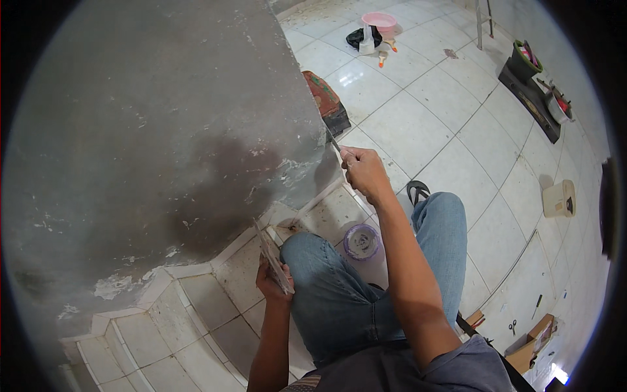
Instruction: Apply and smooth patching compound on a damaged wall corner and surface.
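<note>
My right hand (364, 173) is closed around a putty knife (332, 140), its thin blade against the outer edge of the grey wall (163, 117). Peeled, whitish patches mark this wall, mostly low down near the stairs. Beside my bent knee, my left hand (271, 282) grips a thin flat board (275, 262) smeared with something pale, held tilted on edge. On the step between my legs stands a round tub (361, 242) with a purple rim and grey residue inside.
Tiled stairs (196, 313) run along the wall's foot. A red and black block (325, 101) sits behind the wall edge. On the floor lie a pink basin (379, 22), a black bag (356, 39), brushes (383, 60), a beige bucket (559, 198), scissors (513, 326) and a cardboard box (532, 343).
</note>
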